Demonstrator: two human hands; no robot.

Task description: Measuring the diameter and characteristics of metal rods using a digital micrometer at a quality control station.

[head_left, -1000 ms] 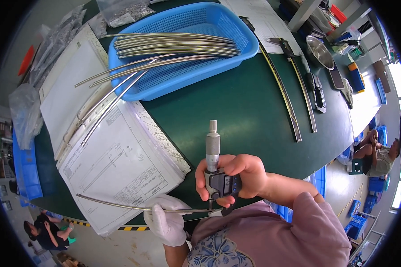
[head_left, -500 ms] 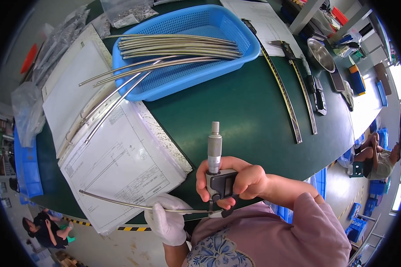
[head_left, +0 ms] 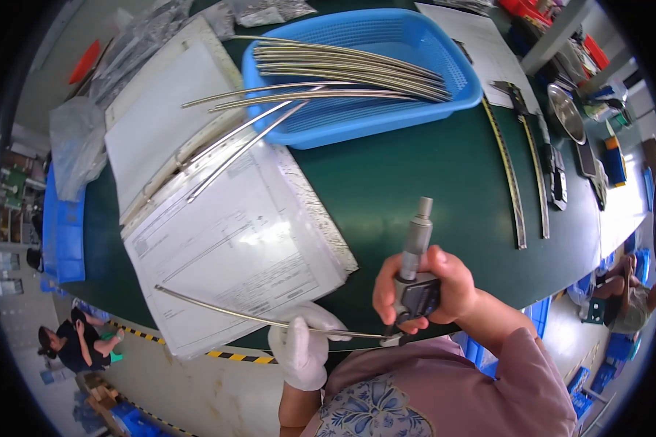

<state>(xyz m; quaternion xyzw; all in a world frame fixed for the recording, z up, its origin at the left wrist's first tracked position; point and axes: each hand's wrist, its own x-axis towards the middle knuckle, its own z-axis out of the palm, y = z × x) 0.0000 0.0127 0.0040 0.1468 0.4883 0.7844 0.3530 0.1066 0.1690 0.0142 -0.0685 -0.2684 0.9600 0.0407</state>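
Observation:
In a white glove, my left hand (head_left: 301, 345) pinches a thin, slightly bent metal rod (head_left: 226, 310) near the table's front edge. The rod reaches left over the printed drawing (head_left: 233, 251). Bare, my right hand (head_left: 444, 284) wraps round the frame of a digital micrometer (head_left: 418, 251), its silver thimble pointing up. At the micrometer's lower end, the rod's right end meets the jaws; whether they press on it cannot be told. A blue perforated basket (head_left: 328, 135) beyond holds several similar rods (head_left: 342, 62), some sticking out over its left rim.
Two calipers (head_left: 512, 182) (head_left: 538, 175) with long scales lie at the right, near a metal bowl (head_left: 565, 113). Plastic bags (head_left: 80, 138) sit at the far left. Two seated people, one at the left (head_left: 80, 339) and one at the right (head_left: 627, 295), are beyond the green table (head_left: 401, 175).
The view has shifted, so the table and basket appear farther right. My right hand has tilted the micrometer slightly, its thimble now leaning right. Both hands keep their hold.

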